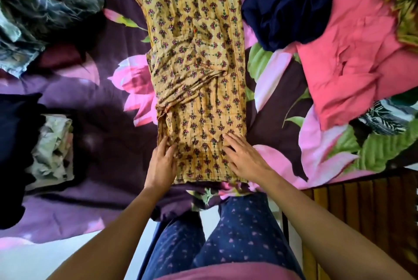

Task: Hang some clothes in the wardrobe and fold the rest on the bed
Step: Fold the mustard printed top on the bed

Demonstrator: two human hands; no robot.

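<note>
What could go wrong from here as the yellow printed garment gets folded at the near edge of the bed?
1. The yellow printed garment is bunched and creased around its middle; folding now would likely lock those wrinkles in.
2. Its near hem sits at the bed edge under the left hand and right hand; a tug could slide it off.
3. The navy cloth and pink garment lie close on the right and might get caught.
</note>
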